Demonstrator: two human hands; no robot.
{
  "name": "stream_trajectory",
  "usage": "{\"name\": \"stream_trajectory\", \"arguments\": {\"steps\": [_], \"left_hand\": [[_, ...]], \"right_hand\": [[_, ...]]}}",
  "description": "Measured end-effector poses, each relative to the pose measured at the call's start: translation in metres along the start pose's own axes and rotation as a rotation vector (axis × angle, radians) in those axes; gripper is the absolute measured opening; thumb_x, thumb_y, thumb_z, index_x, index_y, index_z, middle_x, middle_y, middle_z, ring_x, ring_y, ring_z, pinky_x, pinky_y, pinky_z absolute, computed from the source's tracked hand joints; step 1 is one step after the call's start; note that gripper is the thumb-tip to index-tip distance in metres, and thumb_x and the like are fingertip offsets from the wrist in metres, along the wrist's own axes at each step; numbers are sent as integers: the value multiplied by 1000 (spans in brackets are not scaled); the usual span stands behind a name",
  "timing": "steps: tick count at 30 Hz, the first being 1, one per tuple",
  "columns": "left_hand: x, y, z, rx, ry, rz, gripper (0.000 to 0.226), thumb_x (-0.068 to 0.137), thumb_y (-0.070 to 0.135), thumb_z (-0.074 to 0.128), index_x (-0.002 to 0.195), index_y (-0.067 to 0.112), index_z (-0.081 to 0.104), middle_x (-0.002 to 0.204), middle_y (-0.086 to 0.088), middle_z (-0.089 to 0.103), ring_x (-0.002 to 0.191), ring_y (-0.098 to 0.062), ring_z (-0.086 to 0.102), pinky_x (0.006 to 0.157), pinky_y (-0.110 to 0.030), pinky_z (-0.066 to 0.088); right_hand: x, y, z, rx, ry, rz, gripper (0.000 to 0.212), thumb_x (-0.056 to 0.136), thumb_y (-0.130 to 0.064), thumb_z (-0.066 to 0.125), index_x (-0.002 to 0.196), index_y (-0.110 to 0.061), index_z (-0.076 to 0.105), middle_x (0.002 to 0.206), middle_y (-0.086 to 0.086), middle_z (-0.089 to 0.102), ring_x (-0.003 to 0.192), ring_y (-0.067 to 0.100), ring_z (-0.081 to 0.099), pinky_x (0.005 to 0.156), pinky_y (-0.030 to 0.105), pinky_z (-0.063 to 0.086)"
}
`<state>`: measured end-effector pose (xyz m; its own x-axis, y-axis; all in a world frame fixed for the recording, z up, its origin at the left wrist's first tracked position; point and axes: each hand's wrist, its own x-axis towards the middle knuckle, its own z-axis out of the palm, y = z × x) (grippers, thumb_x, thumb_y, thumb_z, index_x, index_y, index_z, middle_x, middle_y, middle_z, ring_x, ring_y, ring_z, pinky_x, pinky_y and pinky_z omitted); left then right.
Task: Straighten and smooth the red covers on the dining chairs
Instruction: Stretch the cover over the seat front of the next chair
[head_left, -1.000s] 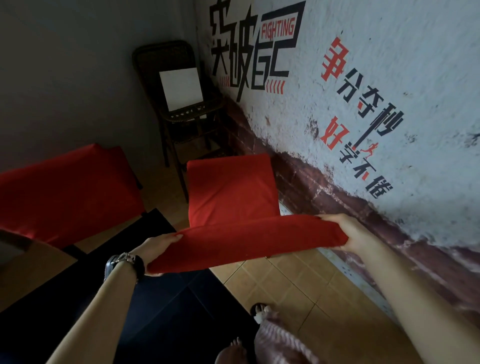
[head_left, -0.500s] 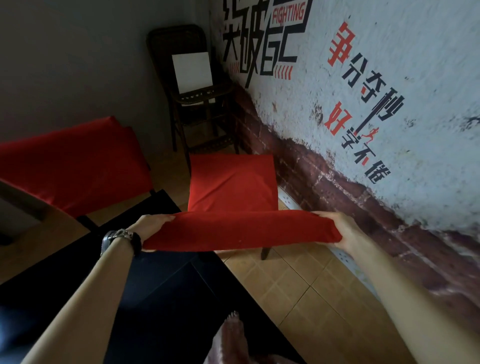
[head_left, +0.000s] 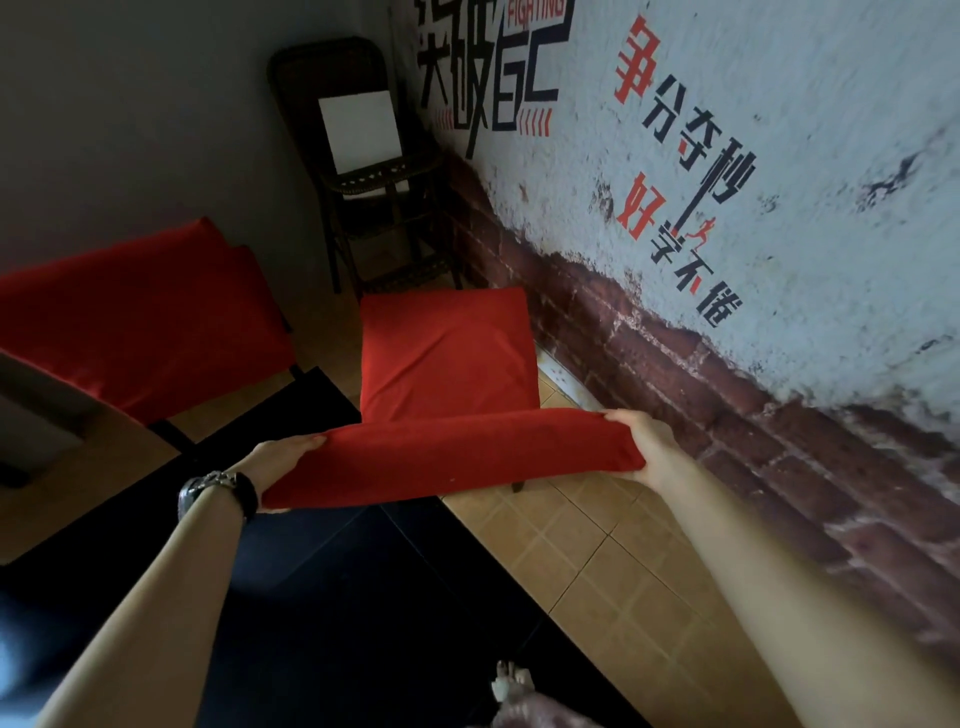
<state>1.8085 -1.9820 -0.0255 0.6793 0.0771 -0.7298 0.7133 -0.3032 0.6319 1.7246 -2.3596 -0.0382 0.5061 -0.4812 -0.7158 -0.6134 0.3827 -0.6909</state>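
At 6 o'clock from the red seat, both hands hold the red cover (head_left: 452, 460) on the chair (head_left: 447, 358) back.
The left hand (head_left: 283, 460), at the cover's 9 o'clock end, lays straight, close-set fingers along the cloth, thumb hidden. The right hand (head_left: 644, 447), at the 3 o'clock end, pinches it, thumb on top and fingers beneath. The cloth looks soft, light and stretchy, so creases should yield. It is best held at both ends and drawn outward.

A wicker chair (head_left: 387, 179) stands behind the covered chair (head_left: 447, 364) at twelve o'clock. Another covered chair (head_left: 140, 322) sits at ten.
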Motion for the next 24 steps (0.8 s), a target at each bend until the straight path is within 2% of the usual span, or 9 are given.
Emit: {"name": "stream_trajectory", "arguments": {"steps": [2,5,7,9,10,12,14,18,24], "left_hand": [[-5,-4,1,12,5,3,31,94,26,59,118,7,61,101,-15,64,66,-22,62,59,-29,51],[-7,-10,1,28,-1,18,31,95,23,58,120,5,60,99,-13,64,70,-21,58,67,-30,47],[-6,-16,1,51,-4,49,34,95,22,57,123,2,59,110,-17,64,80,-26,60,80,-33,49],[-7,-25,-1,99,10,90,39,96,23,56,128,0,56,129,-21,57,111,-35,57,99,-37,43],[-9,-30,-2,109,15,102,40,96,23,55,129,1,55,134,-20,53,123,-34,51,105,-38,39],[-12,-38,-3,104,0,109,39,95,24,56,129,4,56,136,-17,53,128,-33,47,109,-38,37],[-12,-44,-5,59,-28,86,37,93,25,61,127,9,59,131,-16,57,123,-33,52,109,-41,38],[-19,-48,2,1,-43,78,34,91,23,64,123,14,63,124,-14,62,114,-32,58,105,-44,42],[-26,-58,14,32,4,71,34,91,24,62,125,16,62,124,-13,62,113,-32,59,105,-44,43]], "right_hand": [[-7,9,4,65,93,20,43,86,-19,68,125,-8,54,122,19,54,96,35,58,50,43,55],[-19,25,20,405,295,38,63,86,-26,71,137,-11,38,138,17,44,118,40,51,81,58,53],[-31,37,41,591,265,147,76,83,-35,73,141,-12,30,142,18,41,122,41,49,92,62,46],[-43,50,64,661,138,293,84,81,-40,73,145,-14,25,144,19,39,124,44,46,97,65,41],[-46,59,73,641,122,301,82,82,-40,72,145,-13,27,144,19,38,126,44,45,98,64,39],[-54,72,82,581,135,204,68,89,-39,63,141,-5,35,144,23,40,127,45,44,102,59,39],[-56,76,80,562,158,153,63,87,-33,66,136,-2,41,138,22,48,119,42,52,99,54,45],[-54,74,65,627,79,111,54,82,-23,72,127,-6,48,120,16,59,90,30,62,74,47,53],[-49,90,48,617,-17,74,48,79,-19,71,121,-6,53,112,13,64,89,25,65,66,40,55]]}}
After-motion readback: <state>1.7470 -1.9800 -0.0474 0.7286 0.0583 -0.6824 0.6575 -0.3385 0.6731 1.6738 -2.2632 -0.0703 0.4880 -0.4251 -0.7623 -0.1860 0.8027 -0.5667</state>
